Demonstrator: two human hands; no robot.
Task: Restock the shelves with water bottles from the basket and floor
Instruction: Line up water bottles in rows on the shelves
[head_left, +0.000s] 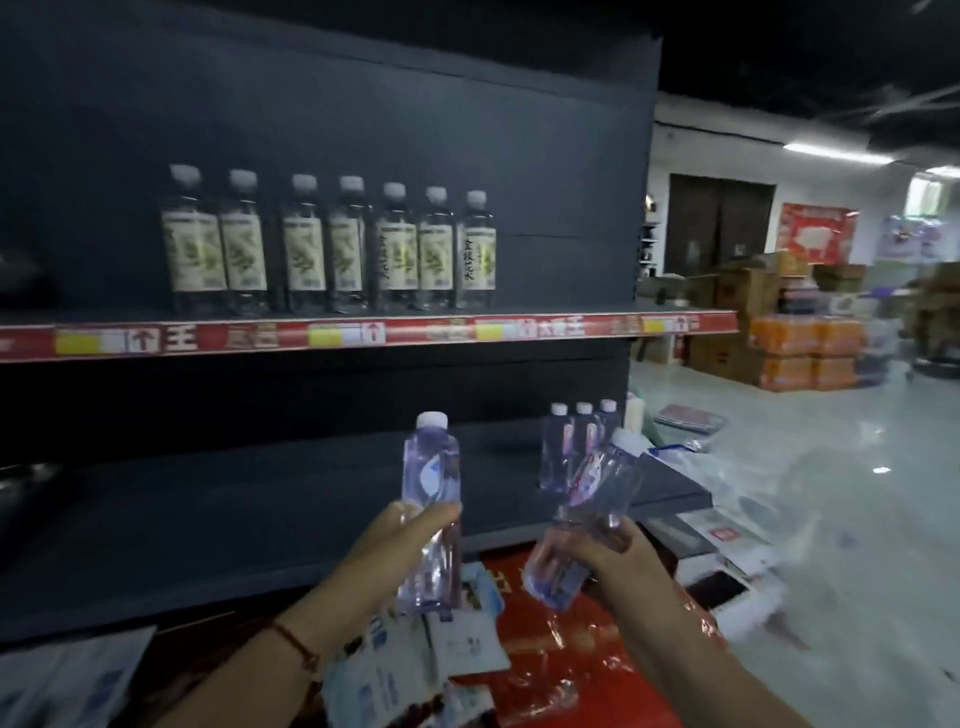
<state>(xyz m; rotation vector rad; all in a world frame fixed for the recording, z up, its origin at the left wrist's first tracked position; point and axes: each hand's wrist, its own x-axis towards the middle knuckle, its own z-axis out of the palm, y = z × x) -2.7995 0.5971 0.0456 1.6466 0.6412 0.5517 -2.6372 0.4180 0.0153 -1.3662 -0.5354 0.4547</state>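
Roughly partway, I judge: seven cream-labelled bottles (327, 244) line the upper shelf (545, 312) from mid-left, their label text blurred; its red strip (363, 332) shows "王". My left hand (400, 540) grips a bottle (431, 499) upright, my right hand (602, 551) grips a tilted bottle (587, 514). Three bottles (576, 447) stand near the lower shelf's (208, 519) right edge; most stays bare.
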